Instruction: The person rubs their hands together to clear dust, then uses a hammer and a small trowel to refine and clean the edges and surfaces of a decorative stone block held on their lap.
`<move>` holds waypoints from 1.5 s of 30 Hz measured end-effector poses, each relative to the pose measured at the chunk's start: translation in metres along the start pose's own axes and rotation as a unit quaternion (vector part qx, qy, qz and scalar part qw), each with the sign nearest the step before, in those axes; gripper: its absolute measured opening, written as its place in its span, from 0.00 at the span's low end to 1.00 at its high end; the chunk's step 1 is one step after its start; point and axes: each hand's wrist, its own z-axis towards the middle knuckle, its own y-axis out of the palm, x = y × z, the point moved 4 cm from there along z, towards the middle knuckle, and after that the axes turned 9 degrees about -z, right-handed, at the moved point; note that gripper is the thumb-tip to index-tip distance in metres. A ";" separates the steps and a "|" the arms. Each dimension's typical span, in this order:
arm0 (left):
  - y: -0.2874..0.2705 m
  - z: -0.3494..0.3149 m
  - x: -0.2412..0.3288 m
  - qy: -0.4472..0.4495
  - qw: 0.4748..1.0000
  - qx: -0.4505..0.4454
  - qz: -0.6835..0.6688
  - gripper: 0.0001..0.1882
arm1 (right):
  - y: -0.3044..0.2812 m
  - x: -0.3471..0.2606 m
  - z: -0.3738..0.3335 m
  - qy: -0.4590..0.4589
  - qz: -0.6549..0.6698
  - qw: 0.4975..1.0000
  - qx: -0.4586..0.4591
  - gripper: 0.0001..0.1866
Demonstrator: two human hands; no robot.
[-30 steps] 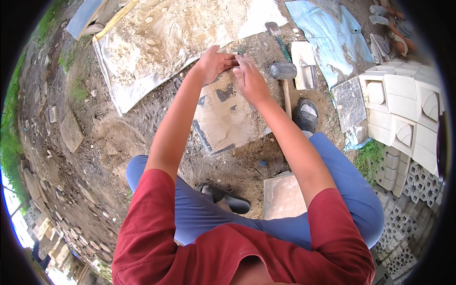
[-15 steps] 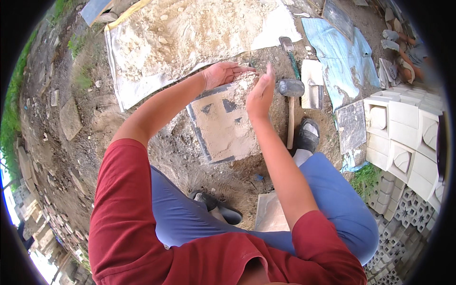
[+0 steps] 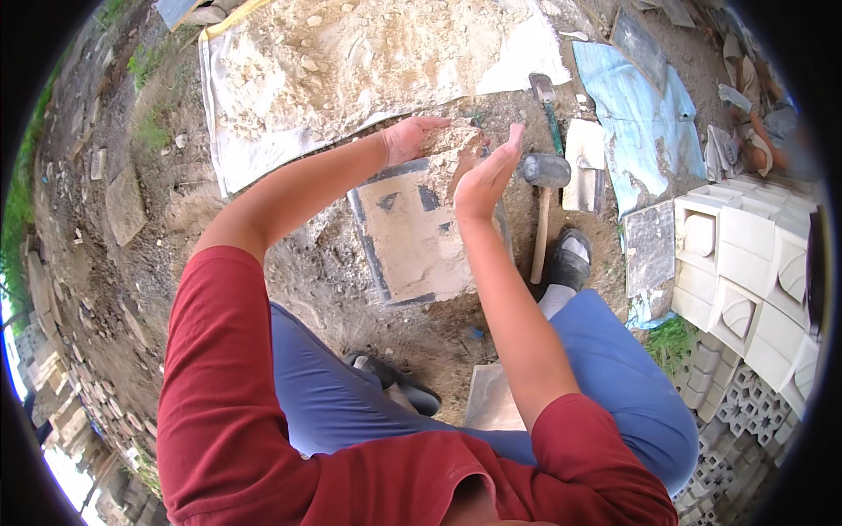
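My sleeves [image 3: 228, 368] are dark red and my trousers [image 3: 614, 386] are plain blue. The clump of sand [image 3: 452, 153] between my hands is pale tan, the same dusty beige as the heap [image 3: 368, 53] on the off-white sheet [image 3: 517, 61]. The square mould [image 3: 421, 237] under it is sandy beige with a dark grey border and a few dark grey marks near its top. The hammer [image 3: 544, 171] has a grey head and a light wooden handle. My shoe [image 3: 570, 263] is black over a white sock. A light blue sheet [image 3: 631, 114] lies to the right. The stacked blocks [image 3: 745, 263] are cream white with raised curved shapes. The ground [image 3: 263, 263] is brown-grey.
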 end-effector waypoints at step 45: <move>0.058 -0.059 0.004 0.277 0.857 -0.020 0.433 0.41 | -0.117 0.019 -0.030 -0.110 -0.124 0.973 -0.162 0.37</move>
